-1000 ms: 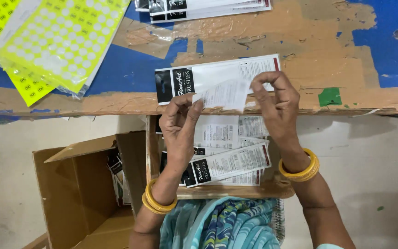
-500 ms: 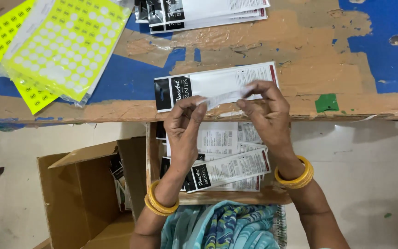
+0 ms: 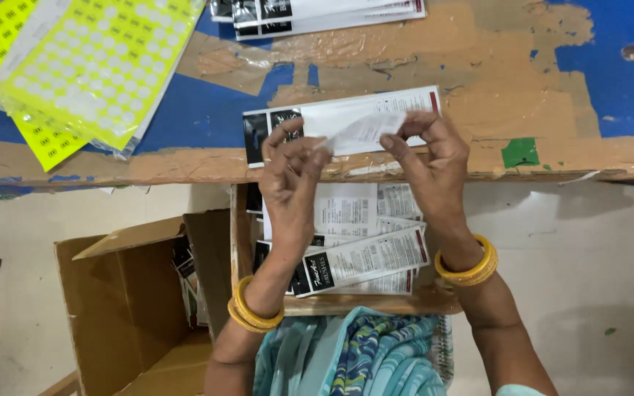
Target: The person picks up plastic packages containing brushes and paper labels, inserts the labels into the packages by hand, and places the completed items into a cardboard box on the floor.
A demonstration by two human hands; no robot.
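We see a worn wooden table [image 3: 522, 95] across the top of the frame, its blue paint peeling to bare brown. Below it lies a pale grey floor [image 3: 588, 249], evenly lit.

A small white paper slip [image 3: 361, 132] is pinched at both ends, its left end between the left hand's fingertips [image 3: 310, 150] and its right end between the right hand's fingertips [image 3: 405, 132]. It tilts slightly, right end higher. Just behind the fingers lies a long flat packet [image 3: 332, 117], white with a black left end and a thin red right edge, resting flat and crosswise.
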